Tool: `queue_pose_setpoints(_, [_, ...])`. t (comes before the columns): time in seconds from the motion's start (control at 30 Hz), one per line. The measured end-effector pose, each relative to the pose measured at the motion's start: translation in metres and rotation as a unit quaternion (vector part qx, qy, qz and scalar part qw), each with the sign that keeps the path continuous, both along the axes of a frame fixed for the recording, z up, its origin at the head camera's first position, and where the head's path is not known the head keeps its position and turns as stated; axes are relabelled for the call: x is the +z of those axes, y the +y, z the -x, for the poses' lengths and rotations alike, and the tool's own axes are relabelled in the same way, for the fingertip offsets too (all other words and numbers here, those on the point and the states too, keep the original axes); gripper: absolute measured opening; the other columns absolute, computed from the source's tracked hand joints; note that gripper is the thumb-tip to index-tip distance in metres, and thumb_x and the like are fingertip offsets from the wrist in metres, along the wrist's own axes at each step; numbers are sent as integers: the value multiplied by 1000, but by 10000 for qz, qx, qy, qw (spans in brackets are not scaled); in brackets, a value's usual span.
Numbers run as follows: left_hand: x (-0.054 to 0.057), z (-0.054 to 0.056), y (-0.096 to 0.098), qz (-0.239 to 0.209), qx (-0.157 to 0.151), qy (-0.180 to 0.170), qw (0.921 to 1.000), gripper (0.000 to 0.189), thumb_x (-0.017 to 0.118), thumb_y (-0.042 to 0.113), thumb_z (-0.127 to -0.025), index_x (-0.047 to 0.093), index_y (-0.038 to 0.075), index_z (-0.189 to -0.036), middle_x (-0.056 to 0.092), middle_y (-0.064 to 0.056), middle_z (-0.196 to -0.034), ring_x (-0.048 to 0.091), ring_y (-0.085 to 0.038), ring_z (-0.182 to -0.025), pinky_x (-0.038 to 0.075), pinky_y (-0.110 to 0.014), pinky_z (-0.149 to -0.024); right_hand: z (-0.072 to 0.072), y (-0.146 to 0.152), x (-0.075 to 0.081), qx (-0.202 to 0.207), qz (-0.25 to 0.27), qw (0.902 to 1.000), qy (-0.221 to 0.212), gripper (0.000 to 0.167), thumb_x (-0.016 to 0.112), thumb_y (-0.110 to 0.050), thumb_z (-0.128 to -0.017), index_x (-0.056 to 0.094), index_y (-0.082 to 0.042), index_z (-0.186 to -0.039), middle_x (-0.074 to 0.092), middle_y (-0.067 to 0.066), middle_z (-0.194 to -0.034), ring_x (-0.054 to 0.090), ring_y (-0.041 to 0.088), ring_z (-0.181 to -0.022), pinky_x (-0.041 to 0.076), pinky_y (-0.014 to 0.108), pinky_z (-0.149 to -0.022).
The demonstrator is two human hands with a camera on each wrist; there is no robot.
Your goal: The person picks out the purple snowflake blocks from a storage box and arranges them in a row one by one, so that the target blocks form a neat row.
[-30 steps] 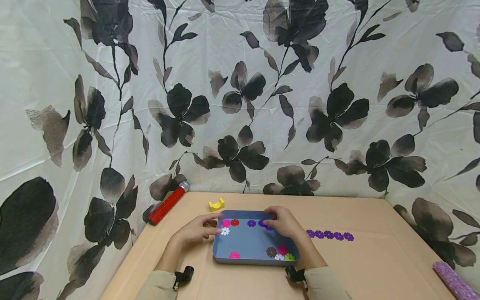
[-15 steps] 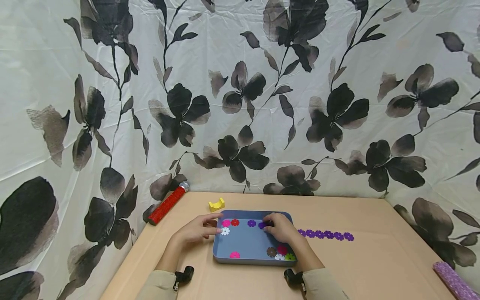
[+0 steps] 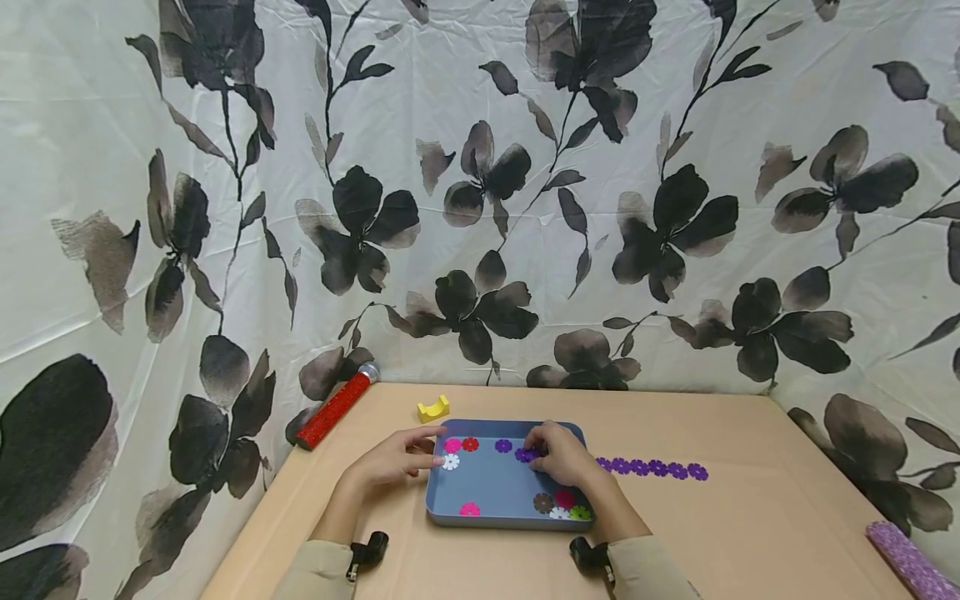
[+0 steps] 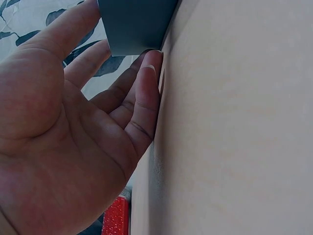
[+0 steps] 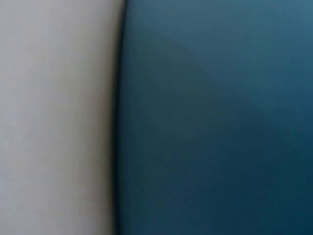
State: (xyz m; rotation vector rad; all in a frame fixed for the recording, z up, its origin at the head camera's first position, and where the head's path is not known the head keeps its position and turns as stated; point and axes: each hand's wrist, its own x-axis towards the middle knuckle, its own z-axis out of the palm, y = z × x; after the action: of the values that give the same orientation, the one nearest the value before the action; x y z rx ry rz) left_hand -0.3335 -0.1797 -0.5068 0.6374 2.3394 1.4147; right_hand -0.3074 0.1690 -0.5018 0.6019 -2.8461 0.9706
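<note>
A blue-grey tray [image 3: 495, 487] lies on the table in the head view. My left hand [image 3: 393, 457] holds its left edge, thumb at the rim and other fingers outside. In the left wrist view, fingertips of the left hand [image 4: 83, 127] meet the underside of the tray wall [image 4: 139, 24]. My right hand [image 3: 562, 454] reaches over the tray's right side and pinches a purple flower-shaped piece [image 3: 525, 455], partly hidden by the fingers. Another purple flower piece [image 3: 503, 446] lies just left of it. The right wrist view shows only the blurred tray wall [image 5: 210, 127].
A row of purple flower pieces [image 3: 657, 468] lies right of the tray. Inside it are pink, red, white, brown and green flowers [image 3: 580, 513]. A yellow curved block [image 3: 433, 409], red glittery tube [image 3: 336, 408] and purple glittery bar [image 3: 909, 560] lie around.
My right hand has shifted slightly left and inward over the tray, uncovering more of the purple row on the table. The left hand and tray have stayed in place.
</note>
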Motion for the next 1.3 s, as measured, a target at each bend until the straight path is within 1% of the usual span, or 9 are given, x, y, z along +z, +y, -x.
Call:
queue_pose_setpoints(0.23, [0, 1, 0, -7, -33, 2, 10000, 63, 73, 25, -98, 50, 10, -154, 65, -19, -132, 61, -24, -106, 54, -35, -77, 0, 3, 3, 20, 310, 9995, 50, 17, 84, 2, -83, 79, -7, -96, 63, 2, -97, 59, 14, -86, 51, 28, -76])
queue_pose_setpoints(0.47, [1, 1, -1, 16, -45, 6, 10000, 64, 74, 26, -98, 49, 10, -155, 65, -18, -133, 61, -24, -106, 55, -35, -77, 0, 10, 10, 45, 777, 9969, 129, 16, 81, -1, -87, 79, -3, -103, 67, 1, -101, 61, 14, -86, 51, 24, -74])
queue_pose_setpoints(0.57, [1, 1, -1, 33, -30, -12, 10000, 65, 74, 28, -98, 49, 10, -155, 64, -18, -134, 61, -23, -106, 56, -35, -77, 0, 16, 12, -26, 1002, 9947, 213, 17, 81, -2, -88, 80, -4, -105, 69, 1, -103, 62, 13, -87, 54, 24, -76])
queue_pose_setpoints(0.7, [0, 0, -1, 23, -34, -6, 10000, 65, 75, 28, -97, 49, 10, -155, 64, -18, -135, 61, -22, -105, 55, -34, -76, 1, 24, 14, -320, 1299, 9903, 386, 19, 81, -2, -88, 80, -7, -106, 71, 1, -106, 66, 13, -91, 57, 24, -82])
queue_pose_setpoints(0.77, [0, 0, -1, 20, -33, 1, 10000, 65, 75, 28, -97, 49, 10, -155, 64, -18, -135, 60, -23, -105, 55, -33, -75, 1, 28, 16, -526, 1437, 9874, 408, 21, 81, -3, -88, 80, -10, -107, 71, 1, -106, 67, 13, -92, 58, 23, -83])
queue_pose_setpoints(0.83, [0, 1, -1, -1, -31, 3, 10000, 65, 75, 27, -97, 50, 9, -154, 64, -19, -134, 60, -23, -105, 54, -34, -75, -1, 34, 18, -667, 1503, 9853, 462, 22, 81, -4, -88, 79, -9, -110, 71, 2, -108, 67, 15, -94, 58, 23, -84])
queue_pose_setpoints(0.93, [0, 1, -1, -15, -6, 2, 10000, 65, 75, 27, -97, 50, 9, -154, 64, -19, -134, 61, -24, -106, 55, -35, -76, -2, 44, 19, -846, 1551, 9822, 636, 22, 81, -6, -90, 78, -9, -111, 71, 4, -111, 68, 17, -95, 58, 23, -82])
queue_pose_setpoints(1.13, [1, 0, 0, -27, -12, -5, 10000, 64, 74, 27, -98, 50, 10, -154, 65, -19, -134, 61, -25, -107, 55, -36, -77, 0, 72, 15, -1237, 1478, 9738, 1210, 23, 80, -6, -91, 77, -6, -113, 72, 9, -111, 70, 20, -92, 56, 19, -78])
queue_pose_setpoints(1.3, [1, 0, 0, -70, -24, -20, 10000, 65, 75, 27, -97, 49, 10, -155, 64, -19, -135, 61, -25, -108, 55, -35, -76, -1, 92, 18, -1577, 1573, 9663, 1293, 23, 79, -8, -92, 77, -7, -115, 74, 10, -106, 68, 19, -90, 53, 17, -74])
